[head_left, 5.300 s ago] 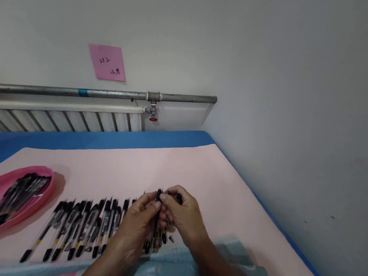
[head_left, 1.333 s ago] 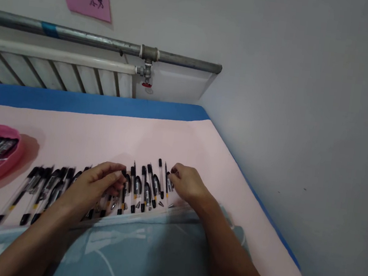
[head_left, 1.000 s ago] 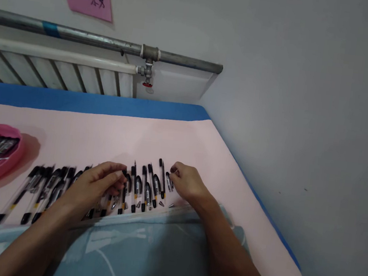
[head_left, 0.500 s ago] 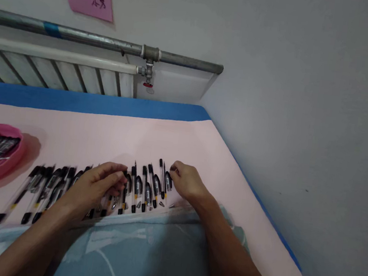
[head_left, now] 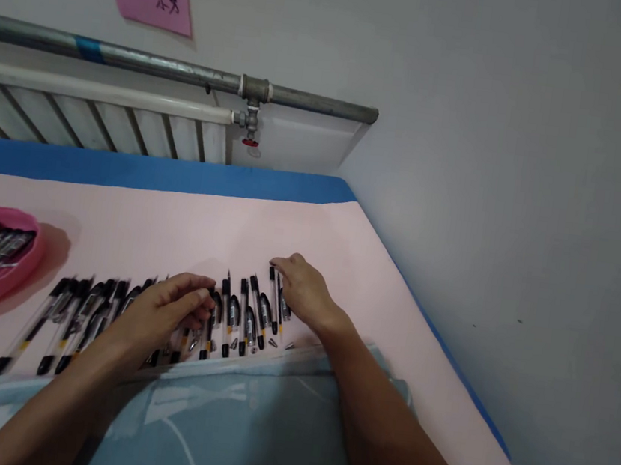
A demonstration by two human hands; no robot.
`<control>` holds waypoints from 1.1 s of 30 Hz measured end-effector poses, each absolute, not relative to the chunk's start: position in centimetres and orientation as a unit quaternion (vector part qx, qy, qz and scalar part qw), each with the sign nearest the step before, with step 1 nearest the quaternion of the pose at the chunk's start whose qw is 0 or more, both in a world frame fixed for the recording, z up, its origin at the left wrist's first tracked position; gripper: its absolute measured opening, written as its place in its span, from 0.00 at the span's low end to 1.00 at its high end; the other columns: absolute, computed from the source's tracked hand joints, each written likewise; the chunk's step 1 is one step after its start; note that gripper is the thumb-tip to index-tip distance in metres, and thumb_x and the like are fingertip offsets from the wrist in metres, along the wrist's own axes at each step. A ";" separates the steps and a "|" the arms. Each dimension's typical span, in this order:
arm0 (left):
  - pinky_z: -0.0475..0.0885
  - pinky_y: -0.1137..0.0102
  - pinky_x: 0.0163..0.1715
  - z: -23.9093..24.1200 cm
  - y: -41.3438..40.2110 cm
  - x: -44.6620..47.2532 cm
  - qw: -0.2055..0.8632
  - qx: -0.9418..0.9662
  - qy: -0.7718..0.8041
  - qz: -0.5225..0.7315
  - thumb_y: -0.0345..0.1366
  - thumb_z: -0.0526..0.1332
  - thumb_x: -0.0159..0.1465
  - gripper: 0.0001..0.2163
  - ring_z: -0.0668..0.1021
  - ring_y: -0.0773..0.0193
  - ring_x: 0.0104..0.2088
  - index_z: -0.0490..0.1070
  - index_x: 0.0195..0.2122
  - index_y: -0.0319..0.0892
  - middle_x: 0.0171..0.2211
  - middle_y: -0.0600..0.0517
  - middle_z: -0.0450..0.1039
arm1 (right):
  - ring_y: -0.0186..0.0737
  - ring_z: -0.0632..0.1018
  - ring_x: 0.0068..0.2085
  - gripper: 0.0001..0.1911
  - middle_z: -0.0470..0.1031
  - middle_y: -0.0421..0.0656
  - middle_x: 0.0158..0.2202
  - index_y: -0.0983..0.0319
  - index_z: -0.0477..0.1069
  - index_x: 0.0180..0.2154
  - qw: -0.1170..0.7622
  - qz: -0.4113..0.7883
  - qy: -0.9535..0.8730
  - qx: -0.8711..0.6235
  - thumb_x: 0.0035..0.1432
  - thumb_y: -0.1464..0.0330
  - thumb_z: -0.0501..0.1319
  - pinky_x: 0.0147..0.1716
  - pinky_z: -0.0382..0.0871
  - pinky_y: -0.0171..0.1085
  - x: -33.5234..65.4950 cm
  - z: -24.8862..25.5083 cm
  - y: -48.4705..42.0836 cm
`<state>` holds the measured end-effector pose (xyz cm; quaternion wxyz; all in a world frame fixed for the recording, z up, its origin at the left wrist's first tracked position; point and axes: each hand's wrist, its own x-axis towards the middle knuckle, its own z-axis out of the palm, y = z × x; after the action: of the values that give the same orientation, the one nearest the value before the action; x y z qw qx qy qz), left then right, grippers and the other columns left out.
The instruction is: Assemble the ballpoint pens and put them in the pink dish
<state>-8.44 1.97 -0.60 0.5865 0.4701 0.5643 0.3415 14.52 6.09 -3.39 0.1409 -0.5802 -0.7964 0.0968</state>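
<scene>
My right hand (head_left: 308,291) reaches over the rightmost parts of a row, its fingers stretched toward the black upper end of a clear pen barrel (head_left: 272,288). Its fingertips are at that end; I cannot tell whether they grip it. Under its palm lies a black pen cap (head_left: 284,305), partly hidden. My left hand (head_left: 174,305) hovers over the row's middle, loosely curled with thumb and fingers apart and nothing visible in it. Between the hands lie more barrels, thin refills, black caps (head_left: 251,325) and small silver pen tips (head_left: 273,342).
A pink basket (head_left: 28,269) full of black pens stands at the left. More pen parts (head_left: 74,317) lie left of my left hand. The pale pink table cover (head_left: 175,227) meets a wall on the right; a radiator (head_left: 98,120) and pipe are behind. Light blue cloth (head_left: 242,420) lies in front.
My right hand has moved slightly left and up, from beside the rightmost cap to the upper end of the barrel. My left hand has stayed in place.
</scene>
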 end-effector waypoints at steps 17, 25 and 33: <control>0.69 0.68 0.30 -0.8 2.3 -8.5 0.594 0.463 0.567 0.333 0.46 0.61 0.49 0.19 0.74 0.63 0.30 0.68 0.39 0.40 0.30 0.50 0.72 | 0.37 0.71 0.39 0.14 0.71 0.45 0.37 0.62 0.70 0.42 0.142 0.120 -0.794 -0.579 0.57 0.74 0.50 0.38 0.60 0.33 14.3 -3.0 5.6; 0.69 0.68 0.29 -0.4 2.2 -8.3 0.582 0.467 0.578 0.330 0.45 0.60 0.49 0.18 0.74 0.64 0.29 0.69 0.38 0.40 0.30 0.49 0.72 | 0.37 0.66 0.41 0.23 0.68 0.46 0.41 0.62 0.69 0.46 0.220 0.118 -0.821 -0.514 0.51 0.83 0.49 0.42 0.60 0.35 13.3 -3.8 6.2; 0.69 0.67 0.30 -0.3 2.3 -8.2 0.586 0.476 0.572 0.322 0.44 0.59 0.49 0.17 0.74 0.64 0.29 0.68 0.38 0.40 0.29 0.49 0.72 | 0.38 0.65 0.40 0.27 0.68 0.45 0.41 0.58 0.69 0.46 0.159 0.123 -0.849 -0.490 0.48 0.85 0.50 0.41 0.57 0.36 12.6 -3.7 6.0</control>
<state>-8.24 2.29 -0.35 0.5860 0.4755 0.5718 0.3218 12.56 6.00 -3.73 0.1585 -0.4896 -0.8485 0.1232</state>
